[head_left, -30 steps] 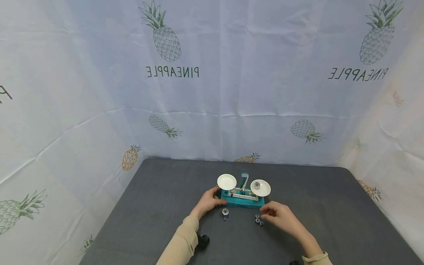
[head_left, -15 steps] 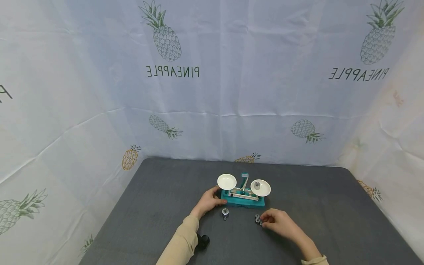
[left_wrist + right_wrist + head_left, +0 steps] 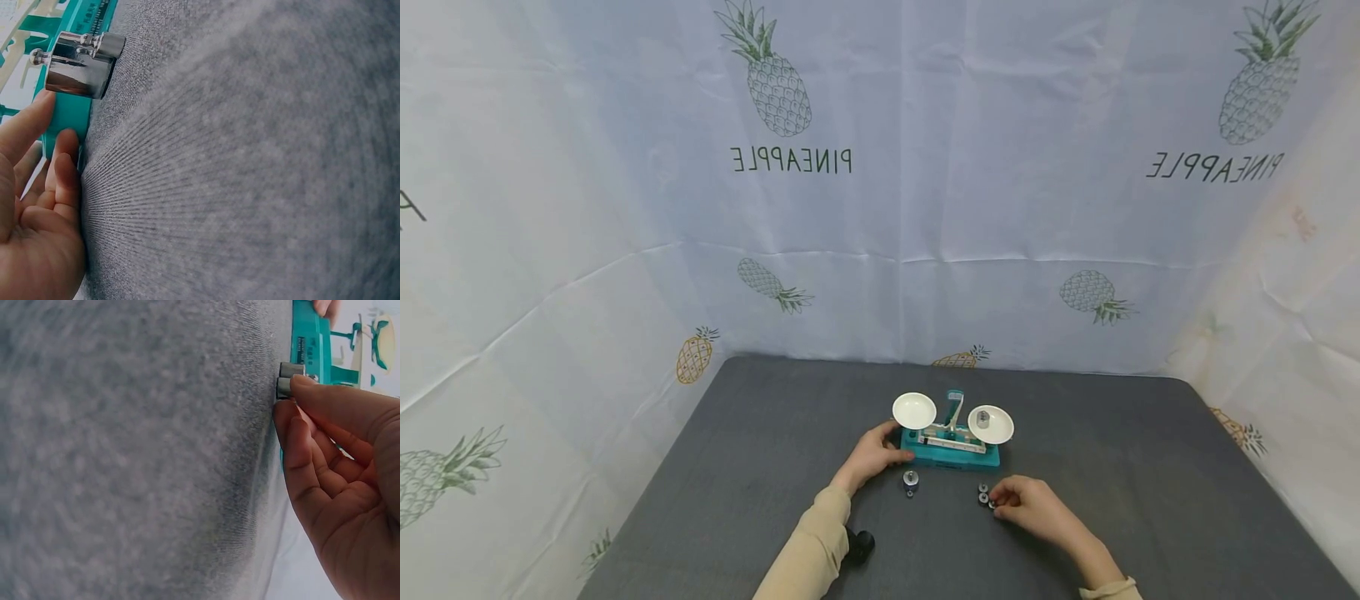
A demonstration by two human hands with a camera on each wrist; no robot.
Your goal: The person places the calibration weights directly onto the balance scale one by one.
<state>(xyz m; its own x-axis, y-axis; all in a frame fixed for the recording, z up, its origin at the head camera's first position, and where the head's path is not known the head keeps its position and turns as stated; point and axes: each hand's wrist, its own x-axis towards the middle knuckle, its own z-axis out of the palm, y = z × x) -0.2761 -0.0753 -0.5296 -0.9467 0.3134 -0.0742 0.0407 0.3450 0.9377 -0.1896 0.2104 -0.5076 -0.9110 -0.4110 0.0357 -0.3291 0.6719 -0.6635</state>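
A teal balance scale with two white pans stands on the grey cloth. One metal weight sits in its right pan. My left hand grips the left end of the base, thumb along the front, fingers round the side. A larger chrome weight and a small one stand just in front of that thumb. With thumb and fingertips, my right hand pinches a small metal weight at the cloth, mostly hidden by the fingers. Two more small weights stand just left of those fingertips.
Grey cloth covers the table. A white curtain printed with pineapples hangs behind and at both sides. A round black object shows beside the left sleeve.
My right hand has moved slightly down from beside the scale's base to the nearest small weight and closed its fingertips on it. The left hand has stayed on the scale.
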